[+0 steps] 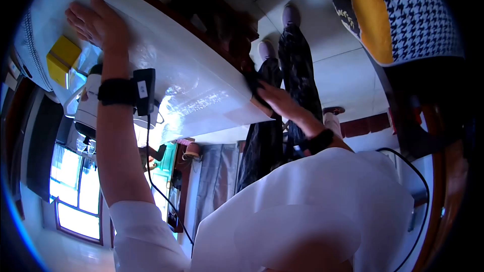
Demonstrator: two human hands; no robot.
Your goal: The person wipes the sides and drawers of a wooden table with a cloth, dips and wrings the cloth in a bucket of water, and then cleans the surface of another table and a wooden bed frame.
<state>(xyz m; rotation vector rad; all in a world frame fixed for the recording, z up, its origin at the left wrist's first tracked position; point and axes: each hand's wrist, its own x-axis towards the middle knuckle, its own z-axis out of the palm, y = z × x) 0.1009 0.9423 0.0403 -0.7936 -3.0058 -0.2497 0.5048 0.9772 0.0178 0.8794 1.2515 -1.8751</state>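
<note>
My left hand [98, 22] lies over the glossy white tabletop [196, 70] with its fingers stretched out and nothing visible in them. A yellow box [63, 58] stands close to that hand, farther in on the table. At the table's edge, my right hand [277, 100] has its fingers on a dark, cloth-like thing [257, 88], partly covered by the hand. Straps circle both wrists, and the left one carries a small black device [144, 90] with a cable.
White appliance-like things [86, 111] stand beside my left forearm, partly hidden. Dark wooden furniture [222, 30] runs under the table edge. A houndstooth and yellow fabric item [403, 15] sits at the upper right. Another person's foot [333, 111] shows on the tiled floor.
</note>
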